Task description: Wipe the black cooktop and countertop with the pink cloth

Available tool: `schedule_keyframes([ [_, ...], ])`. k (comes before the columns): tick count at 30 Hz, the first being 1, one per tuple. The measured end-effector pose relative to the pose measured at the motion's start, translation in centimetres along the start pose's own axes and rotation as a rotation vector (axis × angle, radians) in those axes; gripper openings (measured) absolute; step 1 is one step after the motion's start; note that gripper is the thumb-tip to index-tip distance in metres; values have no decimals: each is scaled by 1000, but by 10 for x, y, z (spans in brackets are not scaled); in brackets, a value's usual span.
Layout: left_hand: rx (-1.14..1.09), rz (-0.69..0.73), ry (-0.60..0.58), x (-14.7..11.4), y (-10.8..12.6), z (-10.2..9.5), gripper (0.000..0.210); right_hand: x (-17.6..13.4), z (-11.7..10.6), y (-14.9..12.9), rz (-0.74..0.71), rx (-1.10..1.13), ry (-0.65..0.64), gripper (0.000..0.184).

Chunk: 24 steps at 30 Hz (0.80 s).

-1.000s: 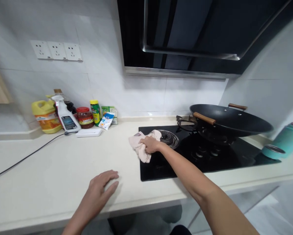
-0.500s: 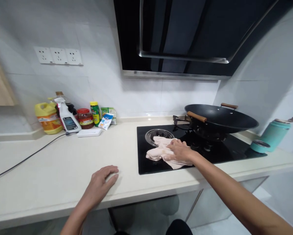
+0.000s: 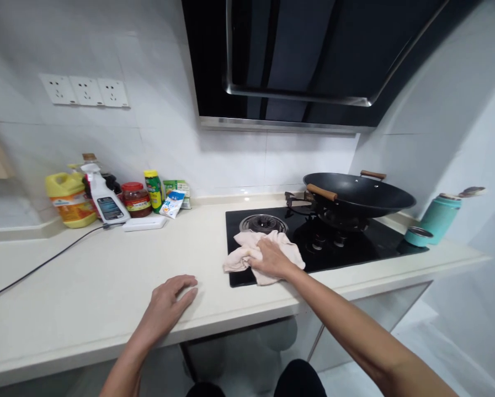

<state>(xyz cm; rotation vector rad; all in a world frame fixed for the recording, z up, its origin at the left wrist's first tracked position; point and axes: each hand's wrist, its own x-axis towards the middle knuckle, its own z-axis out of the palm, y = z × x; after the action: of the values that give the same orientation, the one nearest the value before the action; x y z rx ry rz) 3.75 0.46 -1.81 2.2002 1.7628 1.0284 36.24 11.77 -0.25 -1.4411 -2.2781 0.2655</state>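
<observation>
My right hand (image 3: pixel 271 258) presses down on a pale pink cloth (image 3: pixel 286 249), its fingers bunching the fabric. The cloth lies crumpled over the front left of the black glass cooktop (image 3: pixel 371 251), just in front of the left burner (image 3: pixel 264 223), and one corner hangs past the cooktop's left edge. On the white countertop (image 3: pixel 106 281), left of the cooktop, my left hand (image 3: pixel 166 306) rests with fingers and thumb apart, holding nothing.
A black wok (image 3: pixel 363 194) with wooden handles sits on the right burner. Teal containers (image 3: pixel 441 218) stand at the far right. Along the wall at left are a yellow jug (image 3: pixel 69 201), a white spray bottle (image 3: pixel 105 196), a red-lidded jar (image 3: pixel 136 199) and packets. The range hood (image 3: pixel 292 60) hangs overhead.
My right hand has slid the cloth leftward across the cooktop to its left edge. My left hand stays on the countertop. The whole view has shifted slightly.
</observation>
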Motion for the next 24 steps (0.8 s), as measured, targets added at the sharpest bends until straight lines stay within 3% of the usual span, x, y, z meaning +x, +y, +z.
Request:
schedule_keyframes([
  [4,-19,-10,2,1,-1,0,37,29,16,-21,-42,134,27,47],
  [10,-54,-71,-20,1,3,-3,43,60,26,-46,-45,218,-20,54],
  [13,-71,-80,-10,1,1,-3,46,45,27,-58,-84,234,-56,60],
  [17,-113,-69,23,4,-4,0,48,9,24,-72,-235,230,-111,49],
  [21,-135,-116,56,7,-5,0,55,-23,21,-72,-416,215,-114,43],
  [24,-128,-139,42,7,0,-4,56,-40,18,-66,-437,232,-98,44],
])
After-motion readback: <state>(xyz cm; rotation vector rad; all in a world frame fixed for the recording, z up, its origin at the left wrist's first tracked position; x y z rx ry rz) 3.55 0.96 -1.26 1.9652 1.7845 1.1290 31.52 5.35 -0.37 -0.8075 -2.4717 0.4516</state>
